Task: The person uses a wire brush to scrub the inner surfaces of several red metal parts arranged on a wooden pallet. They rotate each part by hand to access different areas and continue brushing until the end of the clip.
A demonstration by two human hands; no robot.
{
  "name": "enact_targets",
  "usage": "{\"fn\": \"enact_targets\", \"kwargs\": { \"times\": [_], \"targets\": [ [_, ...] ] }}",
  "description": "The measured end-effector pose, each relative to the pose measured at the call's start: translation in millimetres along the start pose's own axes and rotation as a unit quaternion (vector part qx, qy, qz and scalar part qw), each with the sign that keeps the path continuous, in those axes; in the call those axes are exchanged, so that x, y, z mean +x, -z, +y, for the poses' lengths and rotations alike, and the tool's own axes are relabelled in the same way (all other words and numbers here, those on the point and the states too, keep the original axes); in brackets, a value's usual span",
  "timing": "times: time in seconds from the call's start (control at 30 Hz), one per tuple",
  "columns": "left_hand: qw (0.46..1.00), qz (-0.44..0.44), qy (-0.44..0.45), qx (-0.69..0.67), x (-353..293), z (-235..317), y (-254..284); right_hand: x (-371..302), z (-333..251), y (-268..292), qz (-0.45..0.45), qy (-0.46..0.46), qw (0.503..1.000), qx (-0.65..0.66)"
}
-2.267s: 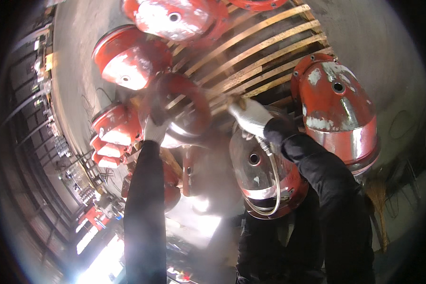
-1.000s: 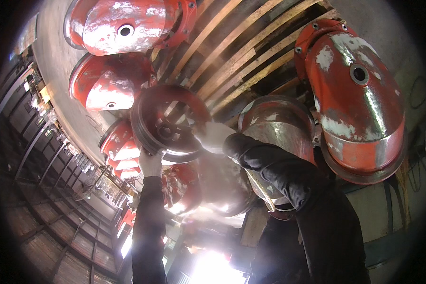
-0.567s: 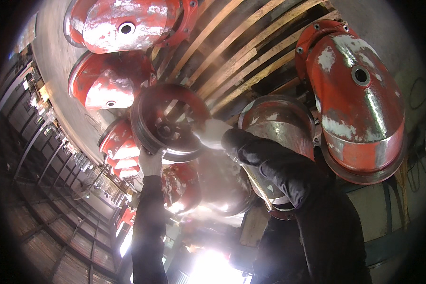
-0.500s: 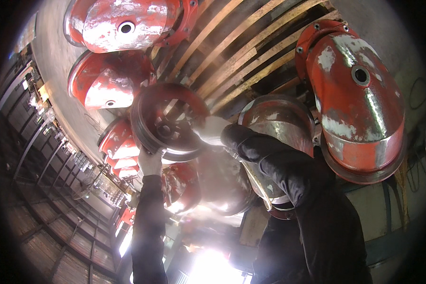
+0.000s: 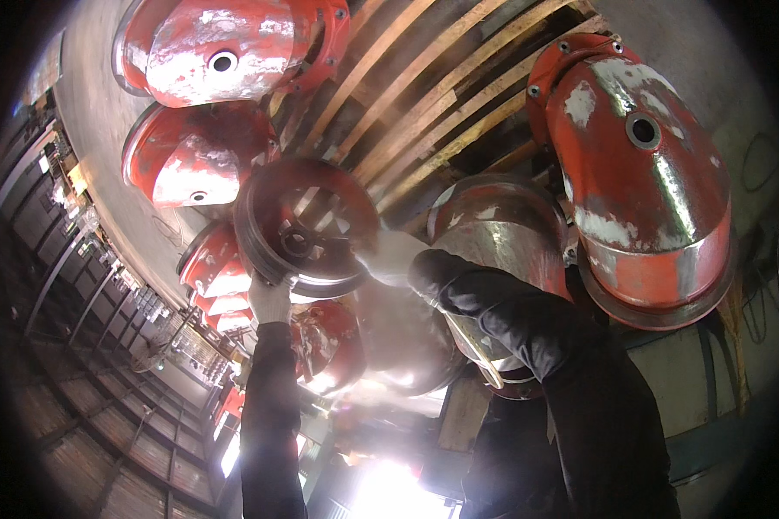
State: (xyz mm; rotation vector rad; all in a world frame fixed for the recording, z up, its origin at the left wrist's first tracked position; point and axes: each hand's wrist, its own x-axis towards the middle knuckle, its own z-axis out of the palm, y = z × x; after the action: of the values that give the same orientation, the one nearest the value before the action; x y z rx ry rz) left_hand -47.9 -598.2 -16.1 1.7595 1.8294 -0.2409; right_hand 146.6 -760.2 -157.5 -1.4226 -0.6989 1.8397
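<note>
- A round, reddish casting (image 5: pixel 277 221) tilts its hollow face toward the wearer, left of centre and beside the slats of a wooden pallet (image 5: pixel 437 112); whether anything bears its weight from below cannot be told.
- The risk, by all appearances, is a slip: just 1 hand plainly steadies the casting at its lower left rim, and a shove from the right side could swing it round or drop it.
- Haze (image 5: pixel 402 316) and glare around the work could hide the edge and lead to a misplaced touch.
- A pale hose (image 5: pixel 490 368) bends below the right forearm and could snag on the nearest housing (image 5: pixel 515 246).
- Left hand (image 5: pixel 271 298), in a white glove: fingers curled part-way, grasping the casting's rim, their tips hidden.
- Right hand (image 5: pixel 389 257), also gloved: blurred at the casting's right edge; how far its fingers open, and whether they hold or touch anything, cannot be told.
- At far right, a patchy red housing (image 5: pixel 619 186) stands apart from both hands.
</note>
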Motion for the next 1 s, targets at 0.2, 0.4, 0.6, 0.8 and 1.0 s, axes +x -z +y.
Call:
{"fn": "enact_targets", "kwargs": {
  "times": [0.2, 0.4, 0.6, 0.8, 1.0],
  "targets": [
    [1.0, -0.005, 0.006, -0.015, -1, 3, 1, 0, -2, -1, -0.05, -0.039, 0.998, -0.013],
    [1.0, 0.004, 0.004, -0.004, 0, 2, 0, 3, -4, 2, -0.071, 0.056, 0.992, -0.093],
    [1.0, 0.007, -0.006, -0.009, 0, 3, 0, 4, 4, 3, -0.048, 0.079, 0.988, -0.128],
    [1.0, 0.002, -0.001, -0.004, 0, 3, 1, -14, 7, 5, -0.063, -0.033, 0.996, -0.054],
    [1.0, 0.001, -0.007, -0.003, -1, 5, 0, -12, 12, -2, -0.068, -0.031, 0.996, -0.048]
  ]
}}
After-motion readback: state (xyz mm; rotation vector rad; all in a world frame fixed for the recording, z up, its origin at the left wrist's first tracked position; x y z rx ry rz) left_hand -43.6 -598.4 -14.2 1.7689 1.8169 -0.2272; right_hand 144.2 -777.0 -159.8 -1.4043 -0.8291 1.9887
